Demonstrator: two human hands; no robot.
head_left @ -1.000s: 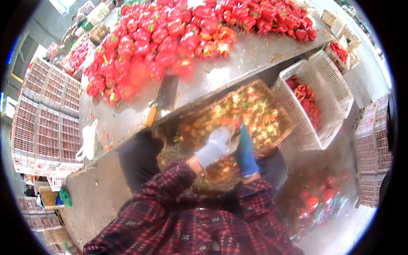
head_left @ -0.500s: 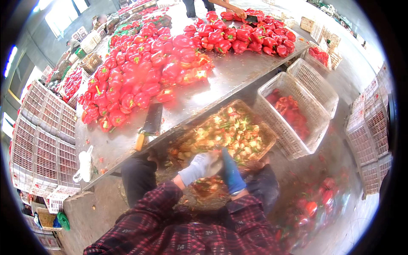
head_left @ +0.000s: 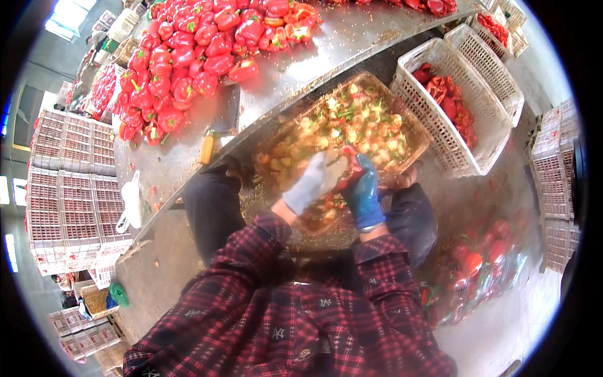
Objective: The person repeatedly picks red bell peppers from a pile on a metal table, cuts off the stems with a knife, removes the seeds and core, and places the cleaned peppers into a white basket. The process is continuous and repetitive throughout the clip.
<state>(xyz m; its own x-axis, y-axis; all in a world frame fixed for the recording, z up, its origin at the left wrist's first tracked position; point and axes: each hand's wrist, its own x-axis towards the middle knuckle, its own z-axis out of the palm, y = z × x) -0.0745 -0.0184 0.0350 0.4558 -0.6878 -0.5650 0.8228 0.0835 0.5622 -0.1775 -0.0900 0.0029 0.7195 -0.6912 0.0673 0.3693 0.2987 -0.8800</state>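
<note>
Between my hands is a red bell pepper (head_left: 351,168), mostly hidden by my fingers. My right hand (head_left: 363,195), in a blue glove, is closed round it. Pressed against its left side is my left hand (head_left: 312,181), in a pale grey-white glove, fingers bent and somewhat blurred. Both hands are over a shallow crate (head_left: 415,139) between my knees. Pale pepper cores (head_left: 370,119) with seeds and green stems fill it, with some red scraps at its near end.
A metal table (head_left: 276,75) ahead carries a heap of red peppers (head_left: 182,56) and a wide-bladed knife with a wooden handle (head_left: 206,149). At right, a white crate (head_left: 408,69) holds red pepper pieces (head_left: 449,103). Bagged peppers (head_left: 477,264) lie on the floor; stacked crates (head_left: 69,213) stand left.
The view has tilted downward, so the table sits higher in the picture. My hands have shifted their hold, and red pepper now shows between them.
</note>
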